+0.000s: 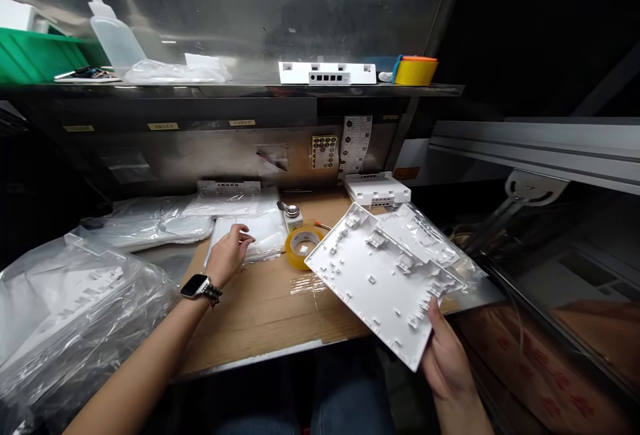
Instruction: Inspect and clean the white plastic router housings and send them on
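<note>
My right hand (447,357) grips the near corner of a white plastic panel (383,280), held tilted above the table's right edge with its ribbed inner side up. My left hand (229,253), with a smartwatch on the wrist, reaches forward and its curled fingers pinch the edge of a stack of clear plastic bags (260,234) lying on the cardboard-covered table (260,315).
A yellow tape roll (303,244) and a small metal-capped bottle (291,212) sit mid-table. More white panels (377,189) lie behind, bagged panels (65,302) pile at left. The upper shelf (240,88) holds a white box, squeeze bottle, green bin and yellow container.
</note>
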The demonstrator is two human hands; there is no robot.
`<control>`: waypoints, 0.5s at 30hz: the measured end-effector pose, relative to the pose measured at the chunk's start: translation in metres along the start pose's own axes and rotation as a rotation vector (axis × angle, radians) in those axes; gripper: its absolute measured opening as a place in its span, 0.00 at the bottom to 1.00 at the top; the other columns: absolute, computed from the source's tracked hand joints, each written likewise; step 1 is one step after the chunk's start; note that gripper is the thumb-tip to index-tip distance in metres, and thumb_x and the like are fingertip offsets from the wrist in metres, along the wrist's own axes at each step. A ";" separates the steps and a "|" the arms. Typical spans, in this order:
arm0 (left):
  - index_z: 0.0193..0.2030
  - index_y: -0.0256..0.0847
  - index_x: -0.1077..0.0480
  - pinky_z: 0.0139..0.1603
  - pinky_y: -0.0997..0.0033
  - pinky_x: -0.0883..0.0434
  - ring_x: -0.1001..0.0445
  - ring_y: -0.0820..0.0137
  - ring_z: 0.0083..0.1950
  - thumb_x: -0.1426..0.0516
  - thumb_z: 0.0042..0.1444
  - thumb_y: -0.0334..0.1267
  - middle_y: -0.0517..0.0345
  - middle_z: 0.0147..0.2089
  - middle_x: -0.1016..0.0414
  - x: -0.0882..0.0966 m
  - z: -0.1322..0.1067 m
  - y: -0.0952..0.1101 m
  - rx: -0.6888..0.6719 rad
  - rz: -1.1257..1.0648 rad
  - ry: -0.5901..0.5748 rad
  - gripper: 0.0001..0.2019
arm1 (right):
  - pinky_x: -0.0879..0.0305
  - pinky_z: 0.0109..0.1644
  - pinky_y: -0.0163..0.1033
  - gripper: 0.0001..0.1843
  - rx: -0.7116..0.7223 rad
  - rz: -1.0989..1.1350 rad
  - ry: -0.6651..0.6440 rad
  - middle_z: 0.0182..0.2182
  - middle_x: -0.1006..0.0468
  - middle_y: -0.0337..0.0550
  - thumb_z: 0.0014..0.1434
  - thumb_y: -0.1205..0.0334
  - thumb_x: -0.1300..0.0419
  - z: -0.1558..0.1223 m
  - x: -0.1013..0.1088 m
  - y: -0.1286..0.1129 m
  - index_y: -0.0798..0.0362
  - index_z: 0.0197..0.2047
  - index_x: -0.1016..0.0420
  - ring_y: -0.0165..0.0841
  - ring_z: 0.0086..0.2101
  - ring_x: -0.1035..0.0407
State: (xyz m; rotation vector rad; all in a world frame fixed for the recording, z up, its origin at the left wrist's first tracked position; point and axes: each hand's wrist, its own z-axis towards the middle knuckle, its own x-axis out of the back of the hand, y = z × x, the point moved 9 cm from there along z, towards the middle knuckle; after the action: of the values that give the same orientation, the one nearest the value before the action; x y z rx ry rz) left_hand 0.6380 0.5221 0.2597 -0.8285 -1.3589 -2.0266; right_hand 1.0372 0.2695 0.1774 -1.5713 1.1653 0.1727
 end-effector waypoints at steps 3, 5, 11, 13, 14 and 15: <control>0.46 0.47 0.38 0.44 0.59 0.30 0.20 0.57 0.40 0.36 0.54 0.50 0.55 0.39 0.16 0.002 0.012 -0.013 0.095 -0.129 -0.072 0.20 | 0.36 0.70 0.57 0.36 0.008 -0.001 0.009 0.61 0.23 0.51 0.61 0.44 0.31 -0.001 -0.001 -0.002 0.49 0.68 0.30 0.49 0.64 0.31; 0.43 0.46 0.39 0.41 0.61 0.28 0.20 0.59 0.37 0.32 0.45 0.53 0.58 0.33 0.18 -0.001 0.019 -0.024 0.160 -0.241 -0.105 0.26 | 0.35 0.70 0.57 0.36 0.016 -0.013 0.019 0.62 0.23 0.50 0.60 0.44 0.31 -0.002 0.001 -0.003 0.49 0.68 0.29 0.49 0.64 0.31; 0.43 0.42 0.35 0.42 0.63 0.26 0.22 0.66 0.36 0.26 0.34 0.50 0.61 0.36 0.23 0.000 0.033 -0.057 0.312 -0.494 -0.087 0.32 | 0.33 0.69 0.55 0.37 0.011 -0.055 0.024 0.61 0.22 0.49 0.60 0.44 0.31 -0.001 0.007 0.001 0.48 0.68 0.29 0.48 0.63 0.30; 0.41 0.41 0.34 0.42 0.62 0.25 0.22 0.66 0.37 0.25 0.35 0.48 0.58 0.37 0.21 0.002 0.034 -0.060 0.347 -0.553 -0.128 0.31 | 0.32 0.68 0.55 0.36 0.000 -0.055 0.005 0.61 0.22 0.48 0.61 0.42 0.32 0.003 0.008 0.005 0.47 0.68 0.29 0.47 0.63 0.29; 0.41 0.41 0.34 0.42 0.62 0.25 0.21 0.65 0.37 0.25 0.36 0.48 0.56 0.37 0.20 0.002 0.033 -0.058 0.359 -0.585 -0.166 0.31 | 0.31 0.67 0.54 0.36 -0.011 -0.054 -0.001 0.61 0.22 0.48 0.61 0.41 0.32 0.004 0.008 0.008 0.47 0.67 0.29 0.47 0.62 0.29; 0.42 0.40 0.33 0.42 0.62 0.25 0.21 0.65 0.37 0.24 0.36 0.48 0.55 0.36 0.20 0.001 0.031 -0.054 0.363 -0.619 -0.212 0.31 | 0.30 0.66 0.55 0.35 -0.032 -0.057 -0.007 0.60 0.21 0.48 0.61 0.40 0.33 0.006 0.007 0.012 0.47 0.66 0.28 0.47 0.62 0.28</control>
State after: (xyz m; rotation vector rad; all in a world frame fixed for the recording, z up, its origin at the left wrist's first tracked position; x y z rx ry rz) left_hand 0.6037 0.5690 0.2378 -0.5015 -2.2382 -2.0473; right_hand 1.0352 0.2716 0.1625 -1.6288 1.1165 0.1598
